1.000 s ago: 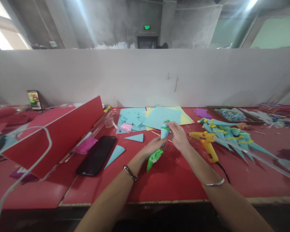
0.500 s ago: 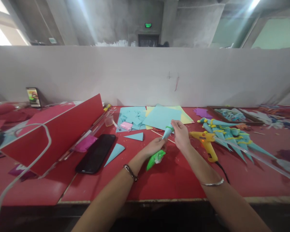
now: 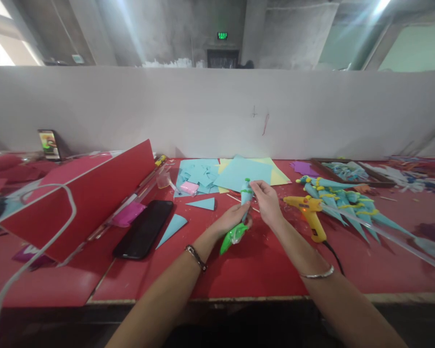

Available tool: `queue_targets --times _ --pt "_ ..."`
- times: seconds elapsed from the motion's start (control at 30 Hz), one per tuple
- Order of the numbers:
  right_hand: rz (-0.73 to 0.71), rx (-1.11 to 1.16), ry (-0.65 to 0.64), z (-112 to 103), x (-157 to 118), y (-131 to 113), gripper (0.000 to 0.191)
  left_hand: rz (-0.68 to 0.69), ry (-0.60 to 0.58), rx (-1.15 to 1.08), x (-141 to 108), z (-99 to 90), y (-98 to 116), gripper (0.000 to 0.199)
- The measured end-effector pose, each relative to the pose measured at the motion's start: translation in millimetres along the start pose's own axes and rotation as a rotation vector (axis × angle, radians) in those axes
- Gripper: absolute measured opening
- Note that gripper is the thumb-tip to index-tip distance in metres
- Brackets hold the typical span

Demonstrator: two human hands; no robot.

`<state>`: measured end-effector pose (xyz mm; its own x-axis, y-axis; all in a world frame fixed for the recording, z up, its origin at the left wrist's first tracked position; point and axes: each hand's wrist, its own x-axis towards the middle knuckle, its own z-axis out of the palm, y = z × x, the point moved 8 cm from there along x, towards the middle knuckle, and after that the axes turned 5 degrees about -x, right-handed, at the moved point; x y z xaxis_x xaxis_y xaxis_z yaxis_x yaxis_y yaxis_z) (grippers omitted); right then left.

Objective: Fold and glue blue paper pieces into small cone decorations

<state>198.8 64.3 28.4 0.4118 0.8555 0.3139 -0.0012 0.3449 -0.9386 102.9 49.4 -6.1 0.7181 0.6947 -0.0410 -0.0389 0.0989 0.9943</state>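
My left hand (image 3: 234, 218) is closed around a light blue paper cone (image 3: 246, 196), held roughly upright over the table. A green band rings the cone near its top, and a small green blob sits on the tip end. My right hand (image 3: 267, 199) has thumb and forefinger pinched together right beside the cone's upper end; whatever is between them is too small to make out. Just below my left hand is a bright green plastic packet (image 3: 234, 238); I cannot tell if the fingers touch it.
To the right lie a yellow glue gun (image 3: 308, 212) with a lit orange light and several finished blue cones (image 3: 348, 205) with yellow trim. Flat blue paper pieces (image 3: 172, 230), a black phone (image 3: 145, 229) and a standing red board (image 3: 90, 203) are on the left. Paper sheets (image 3: 244, 173) lie behind.
The cone has turned more upright and its green-topped end now shows. My right fingertips have shifted slightly left and off the cone's top to its side.
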Motion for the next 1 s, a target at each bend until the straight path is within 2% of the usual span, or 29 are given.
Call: queue_targets --times 0.1,0.17,0.37,0.5,0.6,0.8,0.9,1.0 --pt "-0.019 0.037 0.123 -13 2 -1 0.027 -0.003 -0.064 -0.169 -1 1.9 2 0.042" --pt "-0.02 0.05 0.155 -16 3 -2 0.027 0.0 -0.121 -0.248 -4 4.7 4 0.039" --pt "0.044 0.078 0.087 -6 1 0 0.02 0.007 -0.174 -0.344 -9 6.3 11 0.036" --pt "0.019 0.085 0.073 -4 0 -4 0.019 0.006 -0.209 -0.421 -5 4.8 11 0.034" --pt "-0.066 -0.002 0.066 -6 -2 -15 0.019 0.002 -0.244 -0.45 -3 4.7 8 0.033" --pt "-0.476 -0.383 -0.041 9 -17 -50 0.011 0.019 -0.255 -0.457 -2 4.2 4 0.034" --pt "-0.519 -0.472 -0.081 14 -20 -51 0.012 0.005 -0.252 -0.445 -3 4.9 3 0.034" --pt "-0.498 -0.454 -0.088 14 -18 -47 0.014 0.013 -0.234 -0.449 -4 5.1 5 0.034"
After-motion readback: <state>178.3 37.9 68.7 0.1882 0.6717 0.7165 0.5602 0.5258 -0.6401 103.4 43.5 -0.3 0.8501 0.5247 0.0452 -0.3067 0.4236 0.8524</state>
